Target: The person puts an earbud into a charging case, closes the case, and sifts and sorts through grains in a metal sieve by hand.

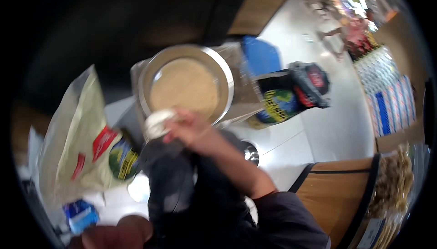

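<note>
The step in hand seems to be working with a rounded white item (157, 123) at the near rim of a round steel bowl (228, 74); the right hand (187, 128) has its grip closed on it, thumb and fingers together at its right side. The next move would seem to call for a steady hold and some care over the rim, so that the bowl is not knocked. The left hand (119, 233) shows only blurred at the bottom edge, and I cannot tell whether its grip is apart or together. The white item is pale and smooth-looking, too blurred to say whether it is a cup, a scoop or something soft. The bowl, in front of the person's knees, has a shiny rim and holds fine beige meal or grain (184, 87), spread fairly level, with bare metal wall above it.
</note>
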Demonstrator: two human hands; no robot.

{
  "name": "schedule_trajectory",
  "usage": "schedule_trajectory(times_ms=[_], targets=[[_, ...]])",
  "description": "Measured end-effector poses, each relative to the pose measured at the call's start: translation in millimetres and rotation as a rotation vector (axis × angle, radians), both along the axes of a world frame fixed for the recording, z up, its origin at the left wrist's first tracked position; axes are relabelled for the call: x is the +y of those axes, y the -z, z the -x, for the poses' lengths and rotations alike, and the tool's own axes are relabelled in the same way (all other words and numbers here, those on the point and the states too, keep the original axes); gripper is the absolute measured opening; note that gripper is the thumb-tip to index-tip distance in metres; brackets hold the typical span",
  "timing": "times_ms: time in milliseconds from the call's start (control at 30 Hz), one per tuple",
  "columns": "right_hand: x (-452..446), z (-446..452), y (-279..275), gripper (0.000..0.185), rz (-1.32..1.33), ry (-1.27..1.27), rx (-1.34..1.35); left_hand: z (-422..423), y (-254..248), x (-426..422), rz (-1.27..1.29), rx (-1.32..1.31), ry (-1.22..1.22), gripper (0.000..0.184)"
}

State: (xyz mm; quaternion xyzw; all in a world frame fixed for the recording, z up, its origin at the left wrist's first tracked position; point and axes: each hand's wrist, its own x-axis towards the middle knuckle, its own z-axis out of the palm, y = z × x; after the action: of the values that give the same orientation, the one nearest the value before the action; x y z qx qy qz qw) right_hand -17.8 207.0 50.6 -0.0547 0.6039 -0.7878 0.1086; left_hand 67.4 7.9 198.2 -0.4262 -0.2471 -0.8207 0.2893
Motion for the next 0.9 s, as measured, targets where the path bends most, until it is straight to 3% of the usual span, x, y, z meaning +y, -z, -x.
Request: schedule_trajectory(times_ms=[33, 100, 200, 267, 667, 900], targets=[[3.7, -0.8, -0.1, 0.028, 0.137, 0.030, -0.161, 3.9, 12.2, -0.4, 0.047, -0.032, -0.056, 0.021], [8.7, -3.4, -9.1, 0.031, 0.293, 0.063, -0.277, 34.6, 53.8, 9.9, 0.393, -0.349, -0.349, 0.021], [17.0, -4.2, -9.3, 0.036, 0.360, 0.036, -0.256, 63.1, 77.6, 24.8, 1.019, -0.619, -0.625, 0.019], [16.1, -3.6, -9.7, 0.036, 0.348, 0.060, -0.224, 69.8, 90.2, 37.2, 1.160, -0.602, -0.675, 0.020], [9.9, -4.8, -7.5, 0.026, 0.081, 0.162, -0.131, 85.0, 128.5, 42.7, 1.264, -0.518, -0.874, 0.025], [9.7, 1.0, -10.6, 0.026, 0.138, 0.198, -0.221, 97.1, 132.1, 43.1, 1.223, -0.432, -0.824, 0.021]])
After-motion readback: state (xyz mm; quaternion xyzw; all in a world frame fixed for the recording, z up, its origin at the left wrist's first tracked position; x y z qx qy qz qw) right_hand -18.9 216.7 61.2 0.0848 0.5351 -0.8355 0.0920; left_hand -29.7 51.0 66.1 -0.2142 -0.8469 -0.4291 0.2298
